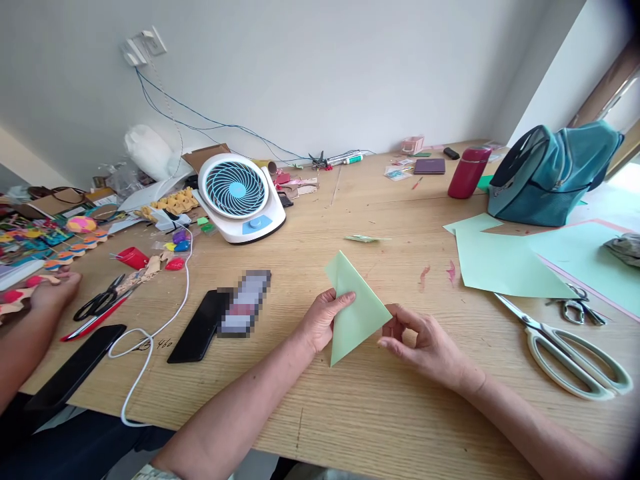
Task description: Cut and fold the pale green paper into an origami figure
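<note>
Head view, centre of frame: a pale green paper sheet folded into a triangle [356, 311] lies on the light wooden table [380, 413], one tip pointing toward the upper centre, another toward the lower centre. Left hand [324, 319] pinches its left edge, thumb on top of the paper, fingers curled & apparently underneath, though that side is hidden. Right hand [425, 341] sits at the triangle's right corner, fingertips bent in & touching the corner; grip is loose, hand mostly half-closed w/ nothing else in it.

Right of frame: large scissors with pale green handles [565, 347] lie just right of the right hand, blades pointing to upper left. Above them, flat pale green paper sheets [505, 263]; small metal scissors [575, 308] beside those. Upper right: teal fabric bag [550, 173], w/ a dark red cylindrical bottle [467, 172] to its left.

Left of centre: black phone lying flat [197, 327], a white cable [150, 333] looping past it. Upper left of centre: white round desk fan with a blue grille [239, 197]. Far left: another person's hand [55, 288] rests among colourful craft pieces, black-handled scissors [100, 303] near it.
</note>
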A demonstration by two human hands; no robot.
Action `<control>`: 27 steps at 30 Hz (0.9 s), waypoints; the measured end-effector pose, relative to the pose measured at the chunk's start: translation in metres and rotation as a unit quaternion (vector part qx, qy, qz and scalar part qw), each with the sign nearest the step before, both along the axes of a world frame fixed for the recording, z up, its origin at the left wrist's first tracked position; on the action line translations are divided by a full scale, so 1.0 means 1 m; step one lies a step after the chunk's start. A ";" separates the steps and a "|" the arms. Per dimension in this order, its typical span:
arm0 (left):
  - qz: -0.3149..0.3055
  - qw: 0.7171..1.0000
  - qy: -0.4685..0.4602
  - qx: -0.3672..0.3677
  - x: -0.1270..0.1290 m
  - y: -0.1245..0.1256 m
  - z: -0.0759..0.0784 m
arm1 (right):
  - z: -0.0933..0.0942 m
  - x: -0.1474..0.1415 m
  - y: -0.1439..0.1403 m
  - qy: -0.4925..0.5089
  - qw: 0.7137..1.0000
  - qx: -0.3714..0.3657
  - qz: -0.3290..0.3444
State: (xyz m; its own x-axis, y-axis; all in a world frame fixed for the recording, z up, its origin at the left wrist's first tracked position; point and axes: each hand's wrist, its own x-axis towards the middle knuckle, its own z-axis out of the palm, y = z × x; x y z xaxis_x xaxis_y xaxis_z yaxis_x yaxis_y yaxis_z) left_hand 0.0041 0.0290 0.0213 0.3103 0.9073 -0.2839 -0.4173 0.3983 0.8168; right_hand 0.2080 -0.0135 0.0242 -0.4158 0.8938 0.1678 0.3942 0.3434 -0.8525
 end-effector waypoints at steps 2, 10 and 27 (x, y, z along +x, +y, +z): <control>0.000 1.000 -0.005 0.000 -0.001 0.002 0.000 | -0.001 -0.002 -0.001 -0.020 1.000 0.004 -0.005; -0.010 1.000 -0.002 0.010 -0.002 0.001 -0.001 | -0.003 -0.002 -0.002 -0.008 0.998 0.053 -0.033; -0.123 0.990 -0.061 -0.008 -0.004 -0.005 0.006 | -0.009 0.001 -0.006 0.032 0.960 0.274 -0.041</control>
